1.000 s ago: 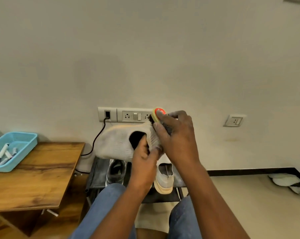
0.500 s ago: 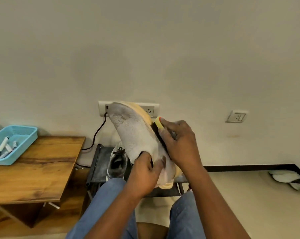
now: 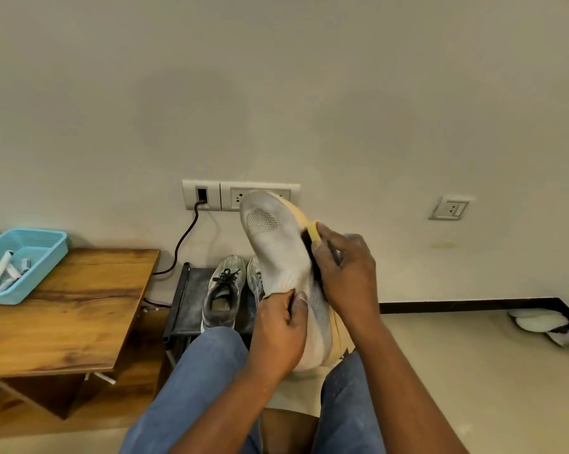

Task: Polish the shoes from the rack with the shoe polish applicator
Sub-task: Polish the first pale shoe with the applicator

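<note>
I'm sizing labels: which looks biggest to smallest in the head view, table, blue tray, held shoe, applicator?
1. Table
2. Held shoe and blue tray: alike, and the shoe is nearer, so unranked
3. Applicator, mostly hidden

A: Where does everything sit?

B: A table (image 3: 63,319) stands at the left with a basket (image 3: 31,267) on its far left corner. Right of the table, against the wall, is a rack (image 3: 184,299) carrying 2 shoes (image 3: 222,291) (the right one mostly hidden).

A: And in front?

B: The left hand (image 3: 278,329) holds a shoe (image 3: 276,250) toe-up before the rack; the right hand (image 3: 348,276) presses an applicator (image 3: 311,237) against its right side.
</note>
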